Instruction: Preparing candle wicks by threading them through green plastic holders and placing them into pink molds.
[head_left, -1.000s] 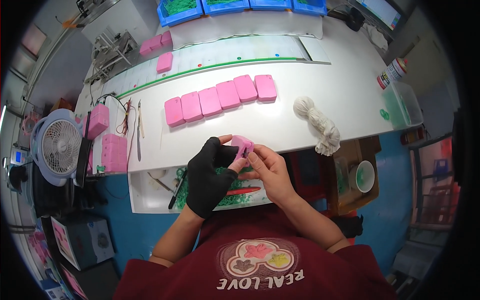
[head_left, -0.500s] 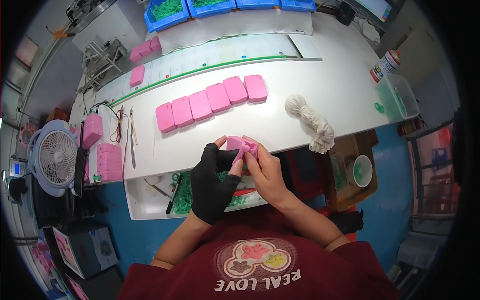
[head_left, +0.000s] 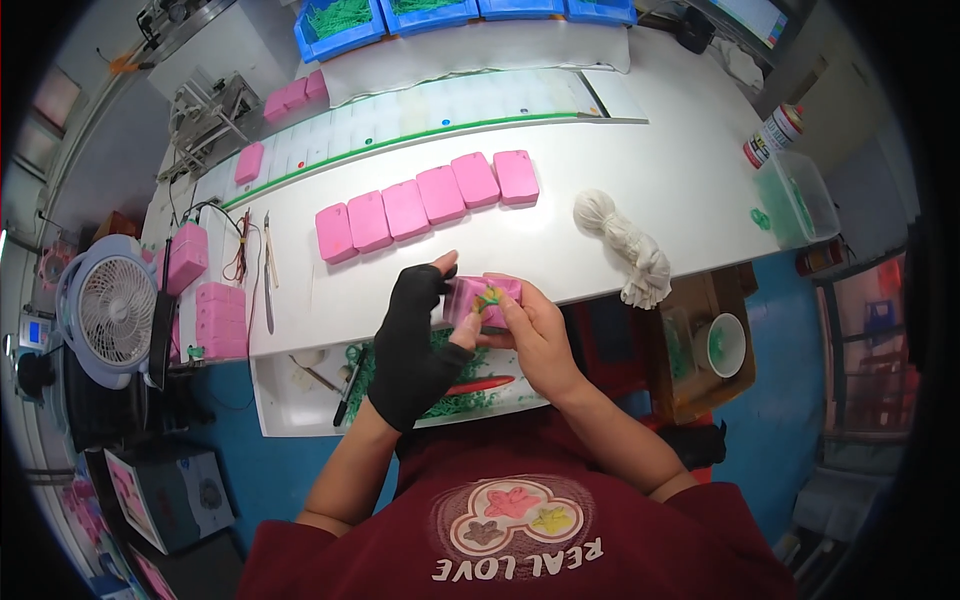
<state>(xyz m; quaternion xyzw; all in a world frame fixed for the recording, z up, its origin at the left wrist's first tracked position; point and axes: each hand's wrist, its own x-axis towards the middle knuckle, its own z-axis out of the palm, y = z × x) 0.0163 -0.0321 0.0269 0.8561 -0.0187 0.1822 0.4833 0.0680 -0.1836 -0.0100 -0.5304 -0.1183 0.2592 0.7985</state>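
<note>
While I watch from afar through the head view, a pink piece (head_left: 460, 298), somewhat blurred, sits between my two hands at the near edge of the counter (head_left: 560, 245). My right grip (head_left: 540, 335) is closed around the piece's right side, its thumb beside a small yellow-green bit (head_left: 488, 298) whose form I cannot make out. My left grip (head_left: 410, 350), in a black fingerless glove (head_left: 402, 380), has its index finger lifted clear and its thumb near the piece's lower edge; I cannot tell whether it shares the hold. Just beyond both grips, six pink blocks (head_left: 404, 210) lie in a slanting row. Right of the grips rests a bundled white cloth (head_left: 625, 245). Beneath them, an open white drawer (head_left: 285, 390) contains green scraps (head_left: 465, 405), a red tool (head_left: 482, 384) and a black pen (head_left: 349, 392). Well to their left stand a pink stack (head_left: 220, 322) and a fan (head_left: 118, 287). Farthest beyond the grips, past a pale green-edged track (head_left: 400, 120), are blue bins (head_left: 345, 47).
</note>
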